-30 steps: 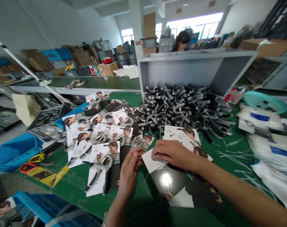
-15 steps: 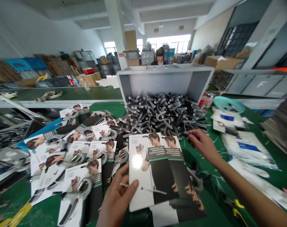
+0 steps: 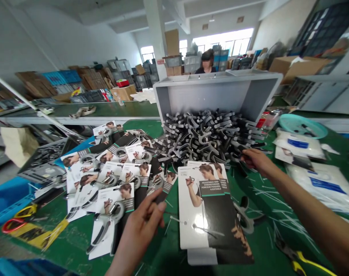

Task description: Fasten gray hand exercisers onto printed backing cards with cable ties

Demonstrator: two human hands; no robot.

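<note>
1. Backing cards (image 3: 220,224), printed "ADJUSTABLE GRIP STRENGTHENER", lie overlapped in a stack on the green tabletop (image 3: 159,255), between the two hands. Top card is face up; thin white strips show against its lower face. Whether they pass through the card cannot be told.
2. Left hand (image 3: 144,222): beside the stack's left edge, apart from it. Index finger extended, remaining fingers loosely curled; nothing seen in the grasp.
3. Right hand (image 3: 254,159): at the near right edge of the pile of hand grip strengtheners (image 3: 204,140), fingers bent and bunched. Whether they grasp one cannot be told.
4. Pile spills from the mouth of a grey plastic crate (image 3: 208,96) tipped on its side.
5. Single grip strengthener (image 3: 249,222): on the tabletop against the stack's right side, partly hidden by the cards.
6. Carded grip strengtheners (image 3: 108,218): overlapping in a heap left of the left hand.
7. Right side of the table: loose white cable ties (image 3: 286,212), yellow-handled pliers (image 3: 290,251), plastic bags with blue labels (image 3: 325,186), and a turquoise basin (image 3: 285,122).
8. Left side: scissors (image 3: 17,220) with red and yellow handles, near yellow-and-black tape (image 3: 33,233).
9. One co-worker (image 3: 206,63) is visible beyond the crate.
</note>
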